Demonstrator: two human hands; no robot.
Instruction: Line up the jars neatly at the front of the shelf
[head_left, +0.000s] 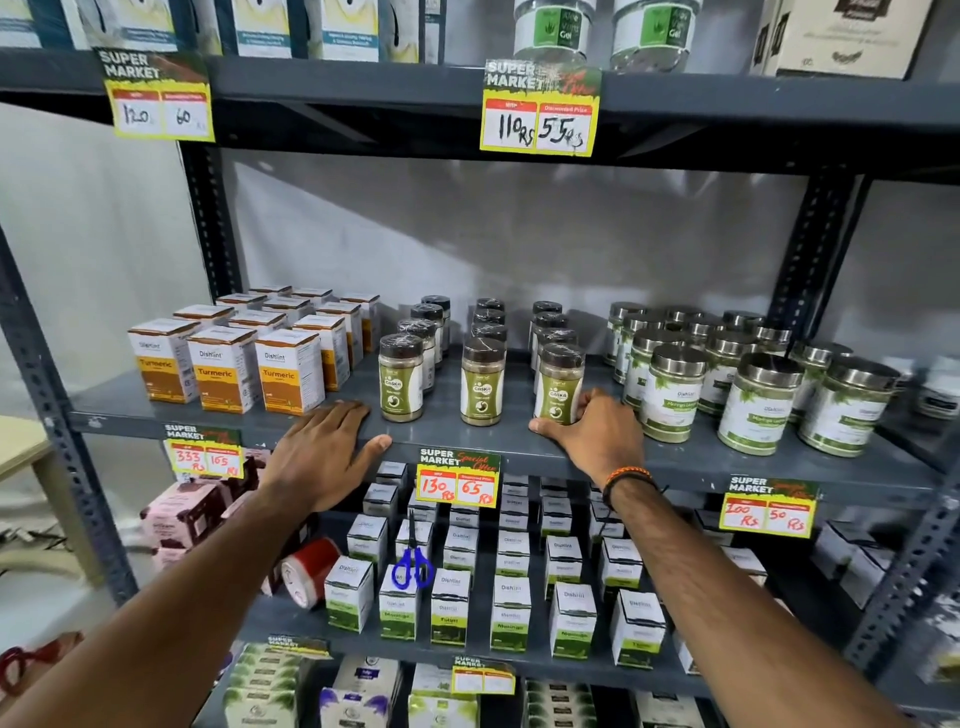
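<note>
Three rows of green-labelled jars with dark brown lids run front to back on the middle grey shelf (452, 441). The front jars are the left jar (400, 384), the middle jar (482, 382) and the right jar (558, 387). My right hand (592, 436) wraps around the base of the right jar, thumb at its left, fingers at its right. Flat on the shelf's front edge lies my left hand (324, 452), fingers spread, holding nothing, just left of the left jar. Behind each front jar stand several more jars.
Orange Turmeric boxes (226, 371) stand left of the jars. Steel-lidded jars (758, 400) crowd the right. Price tags (457, 475) hang on the shelf edge. Below are white-green boxes (511, 613), blue scissors (413, 566) and a red tape roll (306, 569).
</note>
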